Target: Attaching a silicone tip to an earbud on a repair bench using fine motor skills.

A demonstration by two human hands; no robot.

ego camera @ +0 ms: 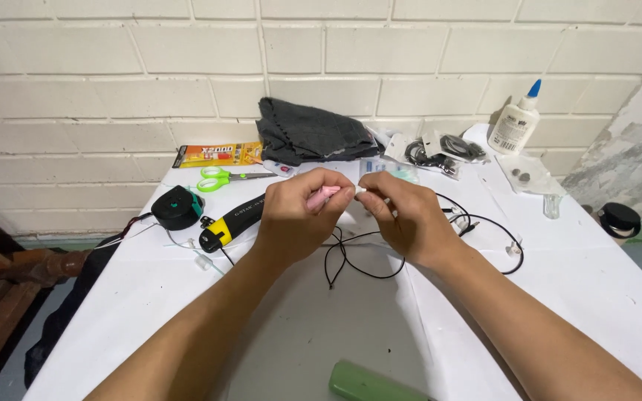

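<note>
Both hands meet above the middle of the white paper-covered tabletop [574, 289], a little toward its far edge. The left hand [295, 215] is closed, thumb and fingers pinching a small pink plastic piece [322, 196]; its long axis runs roughly left to right, tilted slightly up toward the right, and its free end points at the other hand. The right hand [403, 215] is closed too, fingertips pinching a tiny white part [360, 191] just beside the pink piece's tip; whether the two touch cannot be told. A thin black cable [351, 260] loops on the tabletop under and just behind the hands, trailing toward the right edge, where it ends near a small white earbud [513, 249].

The near half of the tabletop is mostly open, with only a green rounded object [369, 384] at the near edge. To the left lie a black and yellow handled tool [232, 223], a round black tape measure [177, 207] and green-handled scissors [221, 178] close to the left edge. Along the far edge, against the white brick wall [113, 67], sit an orange glue package [217, 154], a folded dark grey cloth [310, 134], clear bags of black cables [440, 152] and, at the far right corner, a white glue bottle with a blue tip [516, 122]. A black round lid [620, 219] sits beyond the right edge.
</note>
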